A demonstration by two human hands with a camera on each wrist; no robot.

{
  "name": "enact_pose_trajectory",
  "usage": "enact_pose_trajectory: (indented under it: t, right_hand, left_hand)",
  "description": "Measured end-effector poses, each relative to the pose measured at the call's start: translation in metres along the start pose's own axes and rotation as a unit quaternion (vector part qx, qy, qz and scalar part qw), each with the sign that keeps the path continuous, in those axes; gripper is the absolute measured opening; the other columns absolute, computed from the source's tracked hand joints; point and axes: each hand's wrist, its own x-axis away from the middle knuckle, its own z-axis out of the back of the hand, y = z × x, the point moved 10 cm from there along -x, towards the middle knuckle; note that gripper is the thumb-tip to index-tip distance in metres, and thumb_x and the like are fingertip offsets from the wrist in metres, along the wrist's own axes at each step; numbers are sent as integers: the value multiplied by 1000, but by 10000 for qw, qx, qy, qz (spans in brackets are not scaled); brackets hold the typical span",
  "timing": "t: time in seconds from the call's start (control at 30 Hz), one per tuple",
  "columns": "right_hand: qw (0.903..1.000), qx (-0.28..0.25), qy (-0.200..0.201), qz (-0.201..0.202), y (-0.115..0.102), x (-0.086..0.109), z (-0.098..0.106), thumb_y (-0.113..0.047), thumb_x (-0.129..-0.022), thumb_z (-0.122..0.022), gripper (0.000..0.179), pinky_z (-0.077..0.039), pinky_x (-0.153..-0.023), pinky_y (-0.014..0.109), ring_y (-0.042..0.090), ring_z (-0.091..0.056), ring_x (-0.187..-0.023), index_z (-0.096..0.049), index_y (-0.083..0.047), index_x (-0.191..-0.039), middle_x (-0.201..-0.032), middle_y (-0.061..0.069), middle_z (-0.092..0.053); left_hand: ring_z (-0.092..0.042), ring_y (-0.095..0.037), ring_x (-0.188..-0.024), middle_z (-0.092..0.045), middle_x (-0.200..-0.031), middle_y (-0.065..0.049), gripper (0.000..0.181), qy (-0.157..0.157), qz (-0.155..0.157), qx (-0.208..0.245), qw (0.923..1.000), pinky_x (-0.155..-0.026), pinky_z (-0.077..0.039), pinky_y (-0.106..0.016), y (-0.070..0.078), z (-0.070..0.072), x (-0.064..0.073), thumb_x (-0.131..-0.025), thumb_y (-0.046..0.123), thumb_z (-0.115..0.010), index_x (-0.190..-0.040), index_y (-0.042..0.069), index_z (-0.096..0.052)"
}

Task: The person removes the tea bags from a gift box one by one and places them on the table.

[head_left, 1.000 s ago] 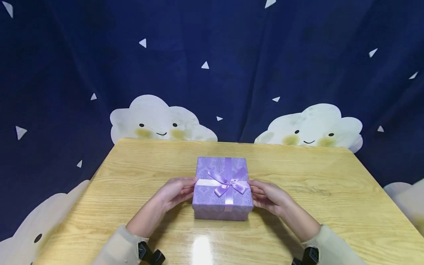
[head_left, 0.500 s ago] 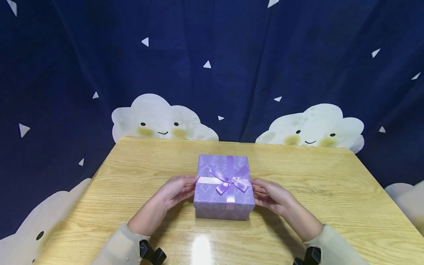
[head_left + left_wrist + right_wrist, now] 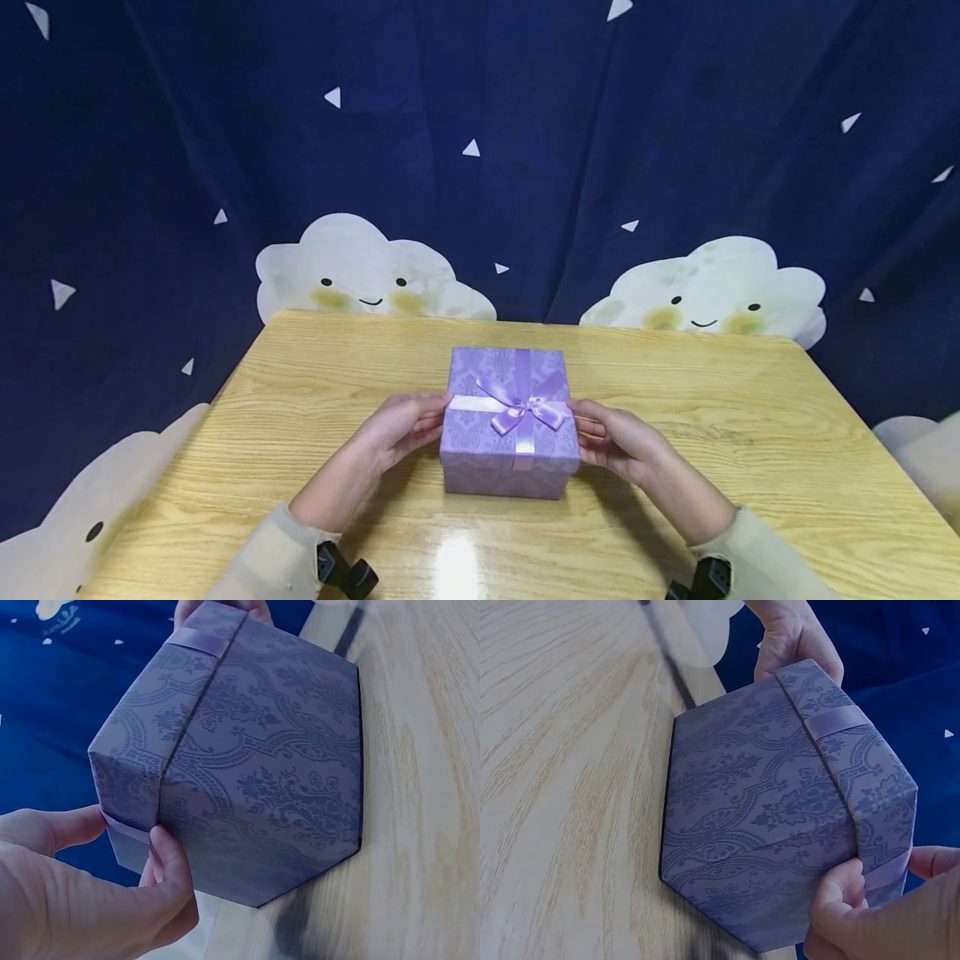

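A lidded purple gift box (image 3: 502, 482) with a damask pattern stands on the wooden table. Its lid (image 3: 480, 433) carries a lilac ribbon (image 3: 474, 403) tied in a bow (image 3: 522, 410). From the left side, my left hand (image 3: 405, 425) pinches the lid's edge where the ribbon wraps down, thumb at the top and a fingertip by the lower rim. My right hand (image 3: 618, 442) pinches the opposite edge in the same way. In the left wrist view, a thin dark line runs between the lid (image 3: 161, 712) and the box body (image 3: 277, 757).
The wooden table (image 3: 750, 433) spreads around the box, with a light reflection in front. Behind hangs a dark blue curtain (image 3: 525, 75) printed with smiling clouds and white triangles. Black wrist devices (image 3: 345, 571) sit at both sleeves.
The lid's top has shifted slightly upward in the head view, both hands keeping their pinch, while the box's bottom edge stays nearly in place. The head view has drifted a little.
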Motion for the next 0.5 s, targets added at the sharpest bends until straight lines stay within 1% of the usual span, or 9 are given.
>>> enact_pose_trajectory:
  t: [0.3,0.5]
  right_hand:
    - [10000,-46,12,-38,-2,2,-1,-16,-96,-53,17,-60,-70,20,9,-63,-78,-63,-16,-83,-82,-3,-67]
    - [9999,-112,32,-47,-4,3,-3,-16,-96,-54,15,-60,-70,20,9,-63,-77,-63,-15,-84,-81,-3,-68]
  left_hand:
    - [-62,-2,-78,-66,-81,6,45,-17,-30,-12,10000,-75,-56,-13,4,-2,1,-96,12,-54,-130,-15,-43]
    - [-62,-3,-80,-65,-84,5,45,25,-9,-16,10000,-75,-56,-12,6,-2,2,-96,13,-55,-130,-14,-43]
